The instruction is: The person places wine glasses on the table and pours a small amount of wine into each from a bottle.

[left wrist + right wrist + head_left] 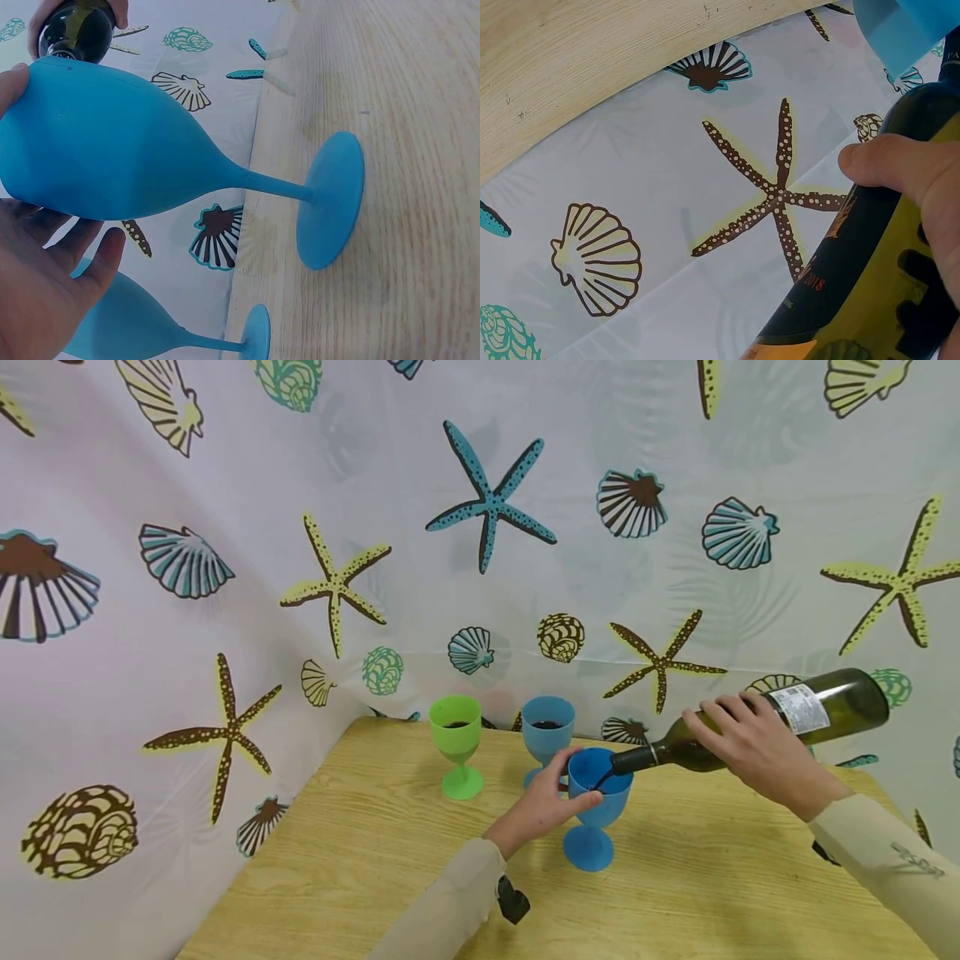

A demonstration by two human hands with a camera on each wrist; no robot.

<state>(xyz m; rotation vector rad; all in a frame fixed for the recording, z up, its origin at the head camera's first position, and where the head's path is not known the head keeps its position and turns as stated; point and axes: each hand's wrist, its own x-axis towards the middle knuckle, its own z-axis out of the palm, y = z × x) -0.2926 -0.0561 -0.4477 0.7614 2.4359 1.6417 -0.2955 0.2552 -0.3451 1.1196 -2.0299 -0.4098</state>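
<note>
My left hand point(538, 808) holds a blue plastic goblet point(588, 852) around its bowl, thumb on the near side. The goblet's foot point(330, 201) is down on the wooden table. With my right hand point(765, 756) I grip a dark green wine bottle point(855, 700), tipped so that its mouth is over the goblet's rim. A thin dark stream runs from the mouth into the bowl. In the right wrist view, my thumb point(892, 165) lies across the bottle's dark label point(840, 262).
Behind stand a green goblet point(457, 739) and a lighter blue goblet point(549, 739), both with dark liquid inside. The wooden table point(360, 835) reaches back to a white curtain point(390, 468) printed with shells and starfish.
</note>
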